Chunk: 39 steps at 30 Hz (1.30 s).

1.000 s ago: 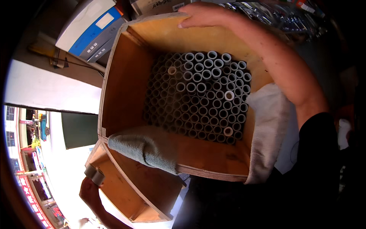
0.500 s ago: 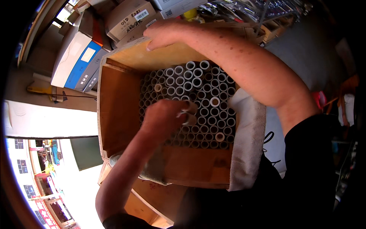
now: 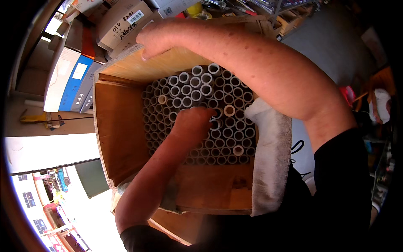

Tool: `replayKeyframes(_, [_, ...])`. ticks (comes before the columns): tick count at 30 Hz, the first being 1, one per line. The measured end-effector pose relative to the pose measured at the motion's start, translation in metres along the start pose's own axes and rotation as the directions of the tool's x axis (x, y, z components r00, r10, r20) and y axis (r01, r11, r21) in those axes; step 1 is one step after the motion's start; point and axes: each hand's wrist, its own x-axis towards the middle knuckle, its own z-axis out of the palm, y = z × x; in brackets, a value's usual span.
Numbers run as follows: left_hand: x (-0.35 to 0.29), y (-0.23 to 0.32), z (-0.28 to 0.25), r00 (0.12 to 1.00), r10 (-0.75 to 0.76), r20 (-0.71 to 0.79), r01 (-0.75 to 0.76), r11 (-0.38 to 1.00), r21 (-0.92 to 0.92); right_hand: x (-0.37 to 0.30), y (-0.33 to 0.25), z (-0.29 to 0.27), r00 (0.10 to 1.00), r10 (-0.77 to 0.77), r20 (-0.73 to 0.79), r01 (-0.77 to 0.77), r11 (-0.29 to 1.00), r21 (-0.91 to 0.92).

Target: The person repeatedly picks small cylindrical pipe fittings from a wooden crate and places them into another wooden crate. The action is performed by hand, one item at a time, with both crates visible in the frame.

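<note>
A deep wooden box (image 3: 121,126) holds rows of upright grey tubes (image 3: 229,122), packed close with their round open ends upward. My left hand (image 3: 191,125) reaches down among them, fingers closed at the middle of the rows. A tube lies at its fingertips, mostly hidden by the hand. My right arm crosses over the box, and my right hand (image 3: 157,40) is closed over its far rim at the upper left. A few tubes have paler, cream-coloured ends. At the near right, a light grey cloth (image 3: 272,159) hangs over the box wall.
Cardboard cartons (image 3: 121,27) stand beyond the box, with a white and blue carton (image 3: 69,80) at the left. A yellow-handled tool (image 3: 33,119) lies below that one. Metal parts fill a rack (image 3: 289,9) at the far right. Bare wooden floor shows inside the box's near side.
My left hand has moved right and lowered the tubes it held in among the others. The right hand keeps to the far rim. The whole view has shifted slightly.
</note>
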Motion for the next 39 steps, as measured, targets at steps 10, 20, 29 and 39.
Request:
replayKeyframes(10, [0.002,-0.007,0.002,0.991,0.133,-0.005,-0.132,0.990,0.044,-0.001,-0.004,-0.003,1.000,0.025,0.017,-0.026,0.999,0.027])
replayKeyframes(20, [0.011,0.001,0.009,0.969,0.164,-0.184,-0.113,0.959,0.260,-0.002,-0.002,-0.002,1.000,0.012,0.003,-0.012,1.000,0.010])
replayKeyframes(29, [0.010,-0.002,-0.041,0.946,-0.037,-0.321,0.093,0.983,0.159,-0.005,-0.006,0.002,0.994,0.030,-0.105,-0.032,0.999,-0.016])
replayKeyframes(39, [-0.009,-0.061,-0.075,0.857,-0.301,-0.418,0.378,0.919,0.112,-0.042,-0.051,-0.036,0.976,-0.068,-0.208,0.056,0.997,-0.062])
